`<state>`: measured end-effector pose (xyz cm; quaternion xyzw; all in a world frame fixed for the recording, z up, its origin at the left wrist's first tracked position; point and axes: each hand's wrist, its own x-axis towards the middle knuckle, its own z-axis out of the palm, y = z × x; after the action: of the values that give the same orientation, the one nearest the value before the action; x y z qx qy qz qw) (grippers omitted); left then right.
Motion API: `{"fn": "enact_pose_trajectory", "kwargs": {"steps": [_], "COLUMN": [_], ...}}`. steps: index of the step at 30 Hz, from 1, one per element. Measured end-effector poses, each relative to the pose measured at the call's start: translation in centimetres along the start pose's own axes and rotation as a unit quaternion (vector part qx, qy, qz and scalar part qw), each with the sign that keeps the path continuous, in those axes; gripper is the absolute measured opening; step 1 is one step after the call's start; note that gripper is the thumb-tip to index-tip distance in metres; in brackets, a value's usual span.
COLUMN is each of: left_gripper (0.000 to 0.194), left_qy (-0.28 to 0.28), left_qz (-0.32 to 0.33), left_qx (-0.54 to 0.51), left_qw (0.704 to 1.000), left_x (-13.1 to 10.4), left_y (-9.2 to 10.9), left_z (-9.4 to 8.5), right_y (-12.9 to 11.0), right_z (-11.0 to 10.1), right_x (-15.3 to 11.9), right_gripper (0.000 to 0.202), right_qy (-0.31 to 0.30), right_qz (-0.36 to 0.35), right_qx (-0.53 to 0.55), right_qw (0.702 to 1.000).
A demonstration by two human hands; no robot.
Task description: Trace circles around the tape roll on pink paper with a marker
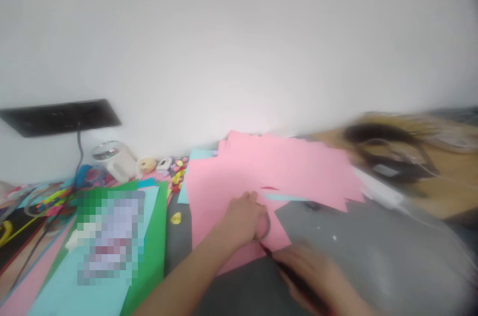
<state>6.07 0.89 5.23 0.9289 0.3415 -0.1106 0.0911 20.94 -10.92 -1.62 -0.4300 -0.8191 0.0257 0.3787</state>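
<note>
My left hand point(244, 217) lies on a pink paper sheet point(209, 191), its fingers closed around a small round disc point(263, 226) with a greyish rim. The disc looks pink in the middle, and the fingers hide part of it. A slim dark pen point(286, 268) is held in my right hand point(311, 268), which is smeared by motion. The pen's tip meets the pink sheet beside the disc, near the sheet's lower edge. A small dark red sliver point(269, 188) lies on the pink paper beyond my left hand.
Several pink sheets point(295, 161) lie fanned at the back. To the left are a green sheet point(149, 256), a light blue sheet point(56, 276) and a white cup-like container point(119, 159). Small colourful pieces point(179, 171) sit by the wall, and a blurred black cable bundle point(392, 151) is at right.
</note>
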Motion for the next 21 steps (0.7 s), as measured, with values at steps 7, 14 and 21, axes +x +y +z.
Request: {"fn": "enact_pose_trajectory", "kwargs": {"steps": [7,14,21], "left_gripper": [0.026,0.021,0.033], "left_qy": [0.011,-0.006,-0.023], "left_qz": [-0.034,-0.06,-0.056], "left_qx": [-0.015,0.022,0.052], "left_qw": [0.999,0.998,0.997], "left_x": [-0.8,0.3,0.9], "left_y": [1.3,2.8,2.9], "left_z": [-0.4,0.9,1.8], "right_y": [4.8,6.8,4.8], "right_z": [-4.9,-0.2,2.8], "right_x": [4.6,12.8,17.0], "right_gripper": [0.029,0.029,0.018], "right_qy": [0.007,-0.046,-0.116], "right_qz": [0.339,0.29,0.263], "right_qx": [0.161,0.416,0.468], "right_qw": [0.927,0.861,0.836]}}
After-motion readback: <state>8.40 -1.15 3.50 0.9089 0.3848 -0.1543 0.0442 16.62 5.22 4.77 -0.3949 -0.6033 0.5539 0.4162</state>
